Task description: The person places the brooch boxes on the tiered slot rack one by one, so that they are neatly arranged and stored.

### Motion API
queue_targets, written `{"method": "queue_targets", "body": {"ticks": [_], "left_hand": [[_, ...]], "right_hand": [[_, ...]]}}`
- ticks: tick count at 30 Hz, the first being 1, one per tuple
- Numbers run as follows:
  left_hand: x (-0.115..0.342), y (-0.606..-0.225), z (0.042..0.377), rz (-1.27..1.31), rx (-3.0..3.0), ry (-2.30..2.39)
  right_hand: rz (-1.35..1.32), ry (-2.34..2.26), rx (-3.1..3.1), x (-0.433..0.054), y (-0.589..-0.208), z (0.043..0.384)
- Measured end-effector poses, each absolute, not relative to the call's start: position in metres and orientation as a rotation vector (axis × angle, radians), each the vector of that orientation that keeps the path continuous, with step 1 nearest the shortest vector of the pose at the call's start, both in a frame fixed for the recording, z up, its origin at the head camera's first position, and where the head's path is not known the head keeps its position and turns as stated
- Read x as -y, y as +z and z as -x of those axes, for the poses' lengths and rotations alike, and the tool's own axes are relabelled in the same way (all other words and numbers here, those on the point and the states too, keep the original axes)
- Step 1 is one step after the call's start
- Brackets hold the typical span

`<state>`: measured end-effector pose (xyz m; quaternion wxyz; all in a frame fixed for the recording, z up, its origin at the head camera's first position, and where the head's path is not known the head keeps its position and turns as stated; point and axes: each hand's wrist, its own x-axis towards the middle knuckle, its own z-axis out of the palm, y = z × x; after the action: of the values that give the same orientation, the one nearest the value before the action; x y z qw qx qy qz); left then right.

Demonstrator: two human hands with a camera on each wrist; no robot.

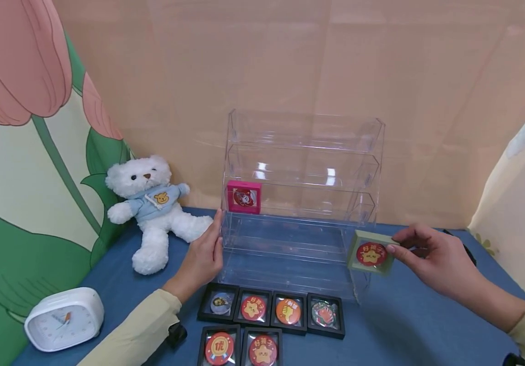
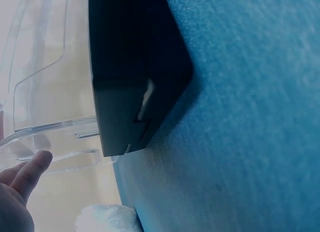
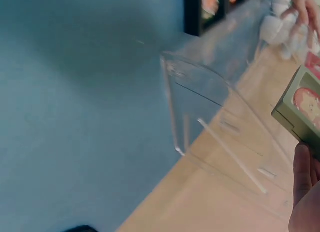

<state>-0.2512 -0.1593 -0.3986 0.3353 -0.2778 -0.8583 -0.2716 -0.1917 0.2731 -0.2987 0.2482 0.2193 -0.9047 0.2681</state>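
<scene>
Loading seems underway: right of frame centre, the green box (image 1: 371, 253) is pinched by the right hand (image 1: 441, 259); the clear rack (image 1: 287, 236) is touched by straight fingers of the left hand (image 1: 204, 262). Tier alignment seems required next.

Cream sleeves (image 1: 145, 323), black wrist devices (image 1: 177, 335)
</scene>
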Motion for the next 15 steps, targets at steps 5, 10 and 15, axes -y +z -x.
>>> {"method": "queue_targets", "body": {"ticks": [5,10,15], "left_hand": [[0.159,-0.399,0.25,0.729,2.231,-0.709],[0.159,-0.399,0.25,0.73,2.235,-0.704],[0.159,-0.398,0.25,0.727,2.235,-0.699]], "right_hand": [[-0.643,0.764,2.47,-0.262,-0.289,0.208],[-0.666,0.827,2.501,-0.248,-0.286,0.221],[-0.711,0.87,2.496,-0.231,-0.28,0.233]]}}
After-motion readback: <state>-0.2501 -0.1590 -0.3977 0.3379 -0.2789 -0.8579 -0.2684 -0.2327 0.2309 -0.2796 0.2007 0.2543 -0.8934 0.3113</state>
